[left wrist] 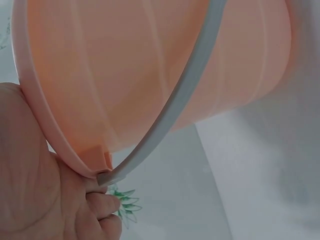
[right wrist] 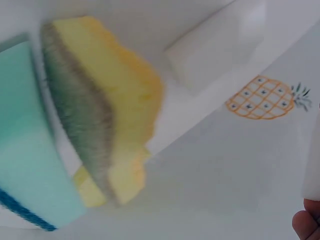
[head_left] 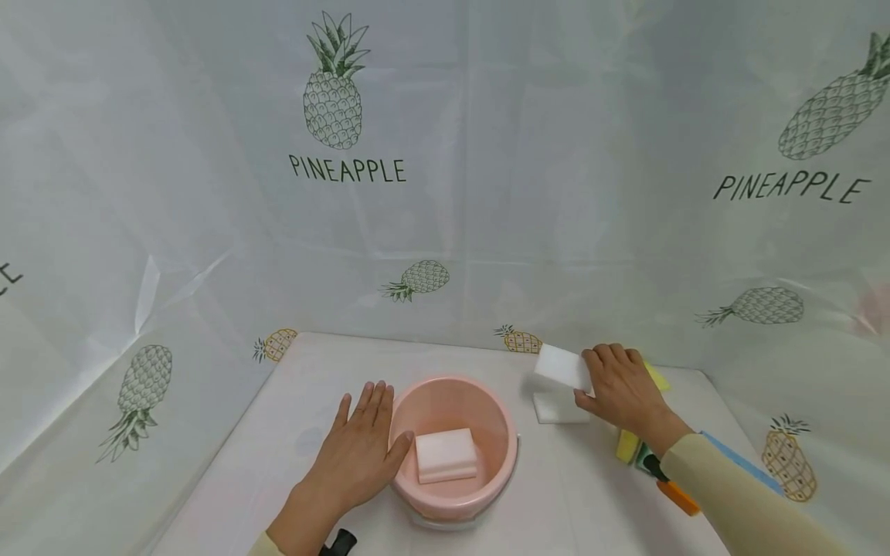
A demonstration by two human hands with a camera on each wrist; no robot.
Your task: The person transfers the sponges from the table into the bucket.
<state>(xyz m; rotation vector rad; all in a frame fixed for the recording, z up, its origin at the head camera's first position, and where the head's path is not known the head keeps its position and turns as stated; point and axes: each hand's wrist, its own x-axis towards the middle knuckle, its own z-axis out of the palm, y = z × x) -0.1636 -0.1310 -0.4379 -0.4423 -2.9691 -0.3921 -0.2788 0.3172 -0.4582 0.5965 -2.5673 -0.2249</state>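
Note:
My right hand (head_left: 619,386) pinches a white sponge block (head_left: 562,366) between thumb and fingers, above the right part of the table. Just below it lies another white sponge (head_left: 560,408). At the right edge of the right wrist view, fingertips (right wrist: 306,225) grip the end of the held block. My left hand (head_left: 361,444) lies with fingers extended along the left side of a pink bucket (head_left: 450,510), thumb at its rim. Inside the bucket rest white sponge blocks (head_left: 446,454), seemingly stacked. The left wrist view shows the palm (left wrist: 30,175) against the bucket's rim.
Beneath and beyond the right forearm is a group of coloured sponges: a yellow and green one (right wrist: 135,95), a teal one (right wrist: 35,140) and an orange one (head_left: 677,498). The bucket's grey handle (left wrist: 187,95) hangs down its side. A pineapple-print sheet (head_left: 556,193) walls the table.

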